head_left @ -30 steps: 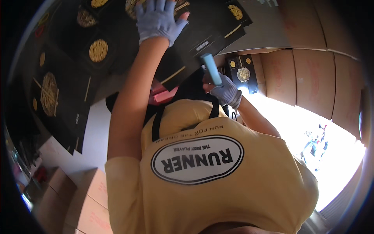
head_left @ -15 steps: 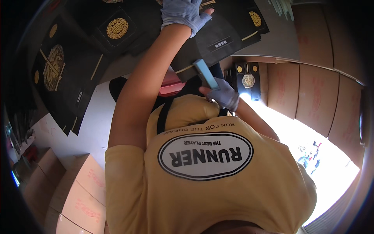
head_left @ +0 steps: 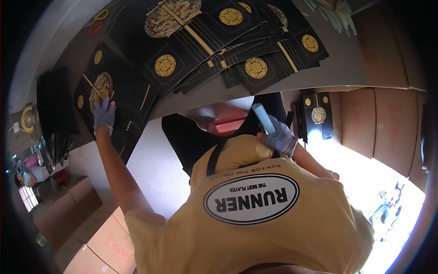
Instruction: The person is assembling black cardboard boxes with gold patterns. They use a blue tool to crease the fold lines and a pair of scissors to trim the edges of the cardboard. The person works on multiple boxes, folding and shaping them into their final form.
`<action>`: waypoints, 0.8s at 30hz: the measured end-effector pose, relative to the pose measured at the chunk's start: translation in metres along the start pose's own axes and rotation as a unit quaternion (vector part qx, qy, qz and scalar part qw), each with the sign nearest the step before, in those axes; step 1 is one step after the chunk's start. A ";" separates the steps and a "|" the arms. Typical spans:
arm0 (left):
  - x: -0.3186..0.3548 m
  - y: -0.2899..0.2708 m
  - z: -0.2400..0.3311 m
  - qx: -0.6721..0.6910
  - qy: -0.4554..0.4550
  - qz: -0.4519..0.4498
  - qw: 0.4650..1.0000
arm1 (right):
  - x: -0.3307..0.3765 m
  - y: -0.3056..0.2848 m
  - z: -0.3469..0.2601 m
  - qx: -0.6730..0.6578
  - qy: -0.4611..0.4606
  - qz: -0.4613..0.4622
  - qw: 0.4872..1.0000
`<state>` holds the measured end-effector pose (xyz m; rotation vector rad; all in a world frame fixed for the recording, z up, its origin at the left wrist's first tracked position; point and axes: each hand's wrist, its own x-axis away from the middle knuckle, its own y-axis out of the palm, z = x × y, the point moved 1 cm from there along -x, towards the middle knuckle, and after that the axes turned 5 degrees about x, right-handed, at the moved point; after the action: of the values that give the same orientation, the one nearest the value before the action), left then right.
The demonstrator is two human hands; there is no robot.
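My left hand (head_left: 105,115), in a grey-blue knit glove, lies with fingers outstretched on a black printed sheet (head_left: 121,93) at the left of the table. A gold-and-coloured round pattern on that sheet is partly under my fingertips. Near my lap, my right hand (head_left: 284,140), gloved too, grips a light-blue bar-shaped tool (head_left: 264,118) that tilts up and to the left. Farther off, a spread of overlapping black sheets (head_left: 219,39) with gold medallions and gold strips covers much of the table.
Scissors (head_left: 97,22) with yellow and red handles lie at the table's far left. Pale strips (head_left: 335,16) rest at the far right. Cardboard boxes (head_left: 353,121) line the right side, and more boxes (head_left: 112,244) stand at lower left. A red stool (head_left: 230,124) shows below the table edge.
My left hand has moved from the middle sheets to the sheet at the left. The right hand keeps its hold on the blue tool near my lap. The view has shifted.
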<state>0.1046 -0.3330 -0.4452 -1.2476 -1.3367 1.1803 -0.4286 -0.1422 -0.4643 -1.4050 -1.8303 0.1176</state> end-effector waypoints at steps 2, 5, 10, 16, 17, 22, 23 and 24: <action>-0.014 -0.029 0.033 -0.056 0.033 0.044 0.997 | 0.002 -0.002 -0.013 0.028 -0.042 -0.027 0.998; -0.052 -0.068 0.133 0.147 0.134 0.209 0.957 | 0.006 -0.006 -0.026 0.064 -0.094 0.056 0.992; -0.100 -0.094 0.277 0.166 0.199 0.213 0.942 | 0.014 -0.029 -0.030 -0.054 -0.100 0.060 0.992; -0.056 -0.063 0.336 0.183 0.292 0.175 0.922 | 0.028 -0.034 0.021 -0.264 -0.082 0.199 0.940; -0.040 -0.064 0.343 0.184 0.315 0.174 0.915 | 0.027 -0.042 0.055 -0.164 -0.042 0.172 0.970; -0.009 -0.072 0.355 0.195 0.330 0.171 0.907 | 0.011 -0.073 0.034 -0.449 -0.020 0.105 0.887; -0.009 -0.073 0.355 0.195 0.329 0.164 0.909 | 0.003 -0.076 0.040 -0.422 -0.016 0.092 0.902; -0.009 -0.073 0.355 0.191 0.332 0.166 0.909 | 0.000 -0.075 0.033 -0.452 0.017 0.107 0.885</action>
<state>-0.2549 -0.3621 -0.4109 -1.4314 -0.3771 1.0315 -0.5071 -0.1576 -0.4482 -2.2097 -1.7491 -0.7412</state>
